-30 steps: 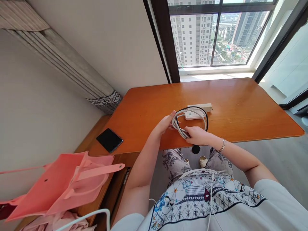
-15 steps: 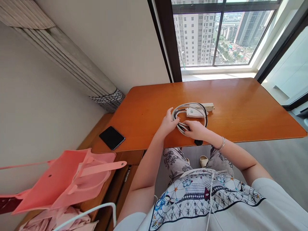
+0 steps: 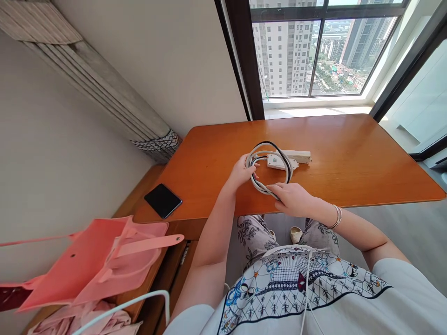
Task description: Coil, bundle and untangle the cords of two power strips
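Observation:
A coil of white and black cable [image 3: 288, 168] is held up over the front half of the table. My left hand [image 3: 241, 173] is closed around its left side, thumb across the strands. At the lower edge of the loop, my right hand [image 3: 291, 197] is closed on the cable, its fingertips partly hidden. Behind and through the coil show a white power adapter box [image 3: 277, 161] and a longer cream-coloured bar [image 3: 296, 156], which looks like a power strip. Both lie on the tabletop, with the box against the near side of the bar.
The orange-brown wooden table [image 3: 356, 163] spans the view below a window [image 3: 307, 56]. A black phone [image 3: 163, 200] lies near its left front corner. Left of it, a pink bag [image 3: 94, 265] rests on a wooden surface beside a pale blue curved tube [image 3: 139, 298].
My right hand has moved slightly right and down along the coil. The loop has tilted and its top edge has risen. The black plug end beneath my right hand no longer shows.

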The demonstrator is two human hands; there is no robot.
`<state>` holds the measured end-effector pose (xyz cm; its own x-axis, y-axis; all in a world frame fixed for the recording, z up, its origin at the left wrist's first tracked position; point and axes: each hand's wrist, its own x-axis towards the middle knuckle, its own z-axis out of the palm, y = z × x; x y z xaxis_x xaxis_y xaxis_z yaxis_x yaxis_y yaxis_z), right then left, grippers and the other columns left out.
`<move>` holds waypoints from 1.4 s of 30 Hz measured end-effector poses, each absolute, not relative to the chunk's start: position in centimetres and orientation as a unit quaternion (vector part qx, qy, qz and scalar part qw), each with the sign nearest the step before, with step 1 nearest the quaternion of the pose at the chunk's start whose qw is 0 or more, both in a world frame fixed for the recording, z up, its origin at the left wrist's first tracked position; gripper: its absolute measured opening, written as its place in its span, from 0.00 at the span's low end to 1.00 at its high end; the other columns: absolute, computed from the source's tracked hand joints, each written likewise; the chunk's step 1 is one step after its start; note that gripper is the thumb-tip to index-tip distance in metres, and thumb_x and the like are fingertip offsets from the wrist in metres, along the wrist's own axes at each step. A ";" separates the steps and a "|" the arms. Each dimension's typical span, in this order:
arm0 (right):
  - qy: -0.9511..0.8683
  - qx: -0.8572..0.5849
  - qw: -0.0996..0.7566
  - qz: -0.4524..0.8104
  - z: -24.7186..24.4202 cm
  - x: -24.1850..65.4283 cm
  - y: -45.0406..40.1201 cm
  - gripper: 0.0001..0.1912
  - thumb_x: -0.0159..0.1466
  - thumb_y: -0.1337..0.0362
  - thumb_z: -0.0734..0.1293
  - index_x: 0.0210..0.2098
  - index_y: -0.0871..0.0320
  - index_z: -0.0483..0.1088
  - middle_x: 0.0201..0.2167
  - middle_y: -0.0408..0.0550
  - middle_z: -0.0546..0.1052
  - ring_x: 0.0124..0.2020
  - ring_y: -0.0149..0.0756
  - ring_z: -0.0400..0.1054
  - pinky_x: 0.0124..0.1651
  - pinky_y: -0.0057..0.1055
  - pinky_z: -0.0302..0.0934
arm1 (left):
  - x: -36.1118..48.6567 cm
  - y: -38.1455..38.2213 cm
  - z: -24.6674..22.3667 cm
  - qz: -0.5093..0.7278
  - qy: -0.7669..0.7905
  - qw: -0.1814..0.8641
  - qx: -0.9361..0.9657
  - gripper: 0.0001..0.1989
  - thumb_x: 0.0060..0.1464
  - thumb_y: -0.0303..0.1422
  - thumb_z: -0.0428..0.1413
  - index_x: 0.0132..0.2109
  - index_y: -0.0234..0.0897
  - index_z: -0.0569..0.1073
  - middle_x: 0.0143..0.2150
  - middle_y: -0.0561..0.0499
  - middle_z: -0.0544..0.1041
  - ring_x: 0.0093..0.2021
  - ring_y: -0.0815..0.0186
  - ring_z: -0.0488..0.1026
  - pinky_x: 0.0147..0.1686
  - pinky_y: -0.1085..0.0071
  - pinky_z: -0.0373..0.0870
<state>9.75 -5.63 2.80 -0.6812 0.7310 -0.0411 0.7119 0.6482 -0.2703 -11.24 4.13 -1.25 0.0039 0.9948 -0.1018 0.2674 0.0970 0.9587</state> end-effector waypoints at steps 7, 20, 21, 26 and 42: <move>-0.945 -0.325 0.031 0.029 1.8 13.4 -2.5 0.21 0.67 0.67 0.62 0.58 0.63 0.70 0.46 0.59 0.79 0.48 0.48 0.71 0.51 0.41 0.58 | -12.2 4.1 -1.1 0.300 0.596 0.418 0.616 0.19 0.43 0.27 0.56 0.46 0.33 0.75 0.43 0.45 0.82 0.29 0.65 0.76 0.32 0.69 0.74; -0.913 -0.349 0.207 -0.042 -3.7 14.0 3.5 0.53 0.59 0.53 0.71 0.74 0.65 0.44 0.76 0.70 0.43 0.77 0.64 0.33 0.73 0.62 0.35 | -11.8 2.2 2.1 0.275 0.561 0.380 0.682 0.25 0.38 0.30 0.52 0.47 0.33 0.75 0.40 0.49 0.80 0.29 0.65 0.74 0.28 0.70 0.71; -0.915 -0.341 0.211 -0.039 -3.7 13.8 3.9 0.55 0.58 0.52 0.71 0.75 0.64 0.42 0.77 0.68 0.40 0.77 0.62 0.29 0.73 0.62 0.32 | -11.7 2.1 2.4 0.272 0.559 0.374 0.689 0.25 0.38 0.30 0.51 0.48 0.33 0.75 0.39 0.49 0.80 0.29 0.64 0.74 0.28 0.70 0.71; -0.904 -0.344 0.244 0.062 -3.2 13.2 5.8 0.73 0.50 0.45 0.77 0.76 0.66 0.29 0.76 0.73 0.42 0.77 0.65 0.35 0.73 0.67 0.30 | -11.3 1.4 4.6 0.274 0.494 0.406 0.718 0.32 0.37 0.30 0.52 0.53 0.34 0.77 0.38 0.50 0.81 0.36 0.60 0.76 0.32 0.70 0.73; -0.836 -0.345 0.265 0.336 -0.6 11.8 6.4 0.55 0.47 0.58 0.81 0.69 0.56 0.57 0.61 0.57 0.73 0.61 0.51 0.68 0.64 0.48 0.60 | -11.7 5.9 7.8 0.265 0.427 0.451 0.737 0.30 0.34 0.29 0.52 0.48 0.30 0.82 0.36 0.46 0.84 0.41 0.54 0.79 0.39 0.64 0.77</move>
